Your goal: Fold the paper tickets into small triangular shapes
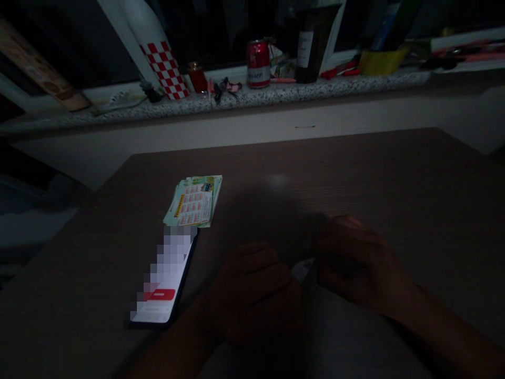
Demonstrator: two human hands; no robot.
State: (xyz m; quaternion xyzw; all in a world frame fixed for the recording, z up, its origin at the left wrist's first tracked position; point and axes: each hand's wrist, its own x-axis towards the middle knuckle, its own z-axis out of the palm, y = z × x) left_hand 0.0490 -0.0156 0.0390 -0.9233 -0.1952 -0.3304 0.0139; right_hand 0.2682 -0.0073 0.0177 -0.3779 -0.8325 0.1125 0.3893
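While light is this poor, work by feel: the pale scrap [303, 269] sits between the left hand [258, 295] and right hand [355, 258], fingers of both curled, seemingly gripping its ends. Too dark to tell what it is. Anchor with the left, small moves with the right. Mind the left forearm near the smartphone [168, 284]. Green printed cards [193, 202] beyond it and the red beer can [258, 63] on the granite sill [300, 93] are clear.

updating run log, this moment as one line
left hand: curled | right hand: curled | pale piece: between hands, details unclear | phone: screen lit | printed cards: stacked beyond phone
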